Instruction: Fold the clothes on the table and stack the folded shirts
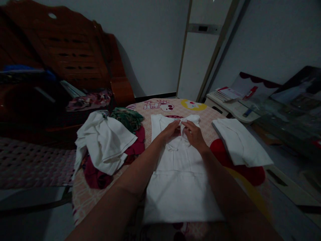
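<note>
A white shirt (pixel 179 195) lies front up on the table, its lower part folded into a straight-edged rectangle toward me. At its neckline, my left hand (pixel 171 131) is closed with its fingertips pinching the collar fabric. Close beside it my right hand (pixel 194 134) grips the other side of the collar, thumb and fingers together on a raised bit of cloth. The fingertips of both hands almost meet above the neck opening. Part of the shirt's right side is hidden under my right forearm.
On the round patterned table (pixel 208 112), a folded white garment (pixel 242 142) sits to the right. To the left is a loose heap with a white garment (pixel 105 140), green cloth (pixel 127 117) and dark red cloth (pixel 97 175). A wooden chair (pixel 75 50) and a low cabinet (pixel 233 107) stand beyond.
</note>
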A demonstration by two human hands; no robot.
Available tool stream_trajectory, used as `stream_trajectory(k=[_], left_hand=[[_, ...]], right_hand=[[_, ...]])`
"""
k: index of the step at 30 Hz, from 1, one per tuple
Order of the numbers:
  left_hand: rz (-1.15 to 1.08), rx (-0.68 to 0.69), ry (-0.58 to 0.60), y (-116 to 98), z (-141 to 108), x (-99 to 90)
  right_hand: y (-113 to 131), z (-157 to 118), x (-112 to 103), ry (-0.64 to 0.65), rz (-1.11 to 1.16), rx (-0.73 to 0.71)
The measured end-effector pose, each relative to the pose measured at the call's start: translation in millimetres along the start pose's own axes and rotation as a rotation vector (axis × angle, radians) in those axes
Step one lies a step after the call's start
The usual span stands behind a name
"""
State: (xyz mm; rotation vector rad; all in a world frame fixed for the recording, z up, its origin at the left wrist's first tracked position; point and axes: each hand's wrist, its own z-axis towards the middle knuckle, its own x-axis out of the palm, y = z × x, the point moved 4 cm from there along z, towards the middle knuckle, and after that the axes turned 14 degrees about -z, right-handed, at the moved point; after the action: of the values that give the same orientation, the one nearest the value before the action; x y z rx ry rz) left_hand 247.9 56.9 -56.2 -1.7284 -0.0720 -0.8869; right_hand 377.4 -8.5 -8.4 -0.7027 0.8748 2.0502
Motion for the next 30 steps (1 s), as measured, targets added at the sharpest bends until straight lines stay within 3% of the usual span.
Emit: stream_trajectory(k=[3,5,10,13,17,20,24,27,30], left_hand=[[-0.068,-0.016,-0.062,2.3,0.1,-4.5],[-0.004,0.015,-0.137,2.5,0.7,-10.7],[0.307,0.142,-0.264,-10.1,3.5,-26.3],[0.453,0.185,-0.279,-23.1,3.9,-34.8],[0.756,0.203,-0.408,-32.9,0.6,-47.3],[0.9,0.217,-0.431,-33.1,-1.2,-49.2],[0.927,0.238,-0.405,-33.0,-2.4,-46.1],[0.902,0.235,-0.407,-33.3,-4.4,-44.9],[0.876,0.235,-0.4,-32.7,-6.5,-44.8]], right_hand=[[14.2,-3.2,13.3,0.107,0.095,-0.11],[11.1,-4.2,15.0,0.107,0.102,-0.061],[-28.6,-5.3,1.0,-0.028,-0.075,0.318],[-51.8,-10.1,-2.3,0.031,-0.168,0.527],[-66.8,-16.1,-2.1,0.078,-0.139,0.666],[-70.1,-14.1,-8.3,0.029,-0.104,0.682],[-76.3,-1.4,-21.9,-0.011,-0.166,0.692],[-82.8,15.2,-23.8,0.063,-0.279,0.648],[-86.7,35.4,-16.4,0.18,-0.404,0.453]])
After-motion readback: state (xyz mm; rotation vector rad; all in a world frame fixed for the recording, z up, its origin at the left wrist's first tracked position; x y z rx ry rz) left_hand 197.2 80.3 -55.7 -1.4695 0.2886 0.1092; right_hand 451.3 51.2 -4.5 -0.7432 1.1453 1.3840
